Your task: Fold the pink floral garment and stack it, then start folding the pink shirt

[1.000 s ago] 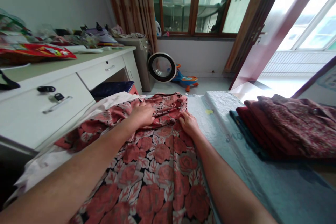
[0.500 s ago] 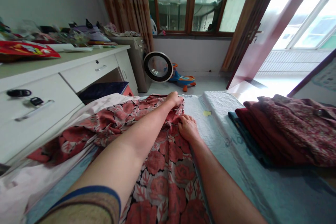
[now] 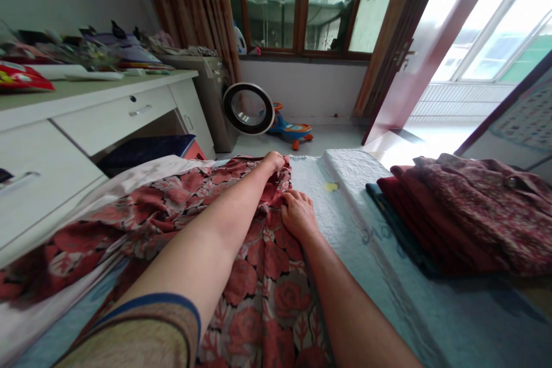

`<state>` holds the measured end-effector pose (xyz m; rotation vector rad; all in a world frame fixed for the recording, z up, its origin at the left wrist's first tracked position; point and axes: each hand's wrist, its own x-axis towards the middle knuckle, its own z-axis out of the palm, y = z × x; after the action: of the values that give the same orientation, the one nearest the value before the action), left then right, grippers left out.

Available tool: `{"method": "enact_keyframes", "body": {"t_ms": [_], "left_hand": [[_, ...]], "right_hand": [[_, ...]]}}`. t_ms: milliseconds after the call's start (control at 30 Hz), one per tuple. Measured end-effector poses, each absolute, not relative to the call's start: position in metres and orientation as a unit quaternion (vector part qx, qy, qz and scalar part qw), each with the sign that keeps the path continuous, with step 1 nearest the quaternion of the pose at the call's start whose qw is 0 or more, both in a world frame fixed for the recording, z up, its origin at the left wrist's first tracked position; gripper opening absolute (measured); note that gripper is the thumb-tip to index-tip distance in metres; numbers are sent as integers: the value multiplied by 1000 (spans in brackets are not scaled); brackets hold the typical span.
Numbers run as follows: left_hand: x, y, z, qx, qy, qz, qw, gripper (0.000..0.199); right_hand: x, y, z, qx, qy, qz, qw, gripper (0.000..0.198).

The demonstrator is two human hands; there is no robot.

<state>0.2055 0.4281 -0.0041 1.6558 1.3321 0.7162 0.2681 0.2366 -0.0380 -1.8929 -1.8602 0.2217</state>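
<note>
The left hand (image 3: 274,161) is closed on the floral garment (image 3: 244,284) at its far edge; whether the right hand (image 3: 298,213), resting nearer, pinches cannot be told. Steady pressure from the right should limit slipping. Beneath both hands, the red-rose, grey-leaf fabric bunches; left of the grip, it crumples.

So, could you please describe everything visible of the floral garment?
The floral garment is thin-looking cloth, red roses and pale leaves on black. It lies on a pale blue cover, flatter near the viewer, bunched toward its far end, a part trailing left over white cloth. The left hand touches its far end, the right hand its right edge.
</note>
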Motion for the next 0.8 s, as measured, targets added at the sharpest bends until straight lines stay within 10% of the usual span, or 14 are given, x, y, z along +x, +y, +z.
{"method": "enact_keyframes", "body": {"t_ms": [367,800], "left_hand": [[197,429,8,624,414,328,576,41],[205,445,-16,632,493,309,512,30]], "right_hand": [[270,237,-39,-667,-697,86,249,39],[267,237,-40,-683,-666,89,286,32]]}}
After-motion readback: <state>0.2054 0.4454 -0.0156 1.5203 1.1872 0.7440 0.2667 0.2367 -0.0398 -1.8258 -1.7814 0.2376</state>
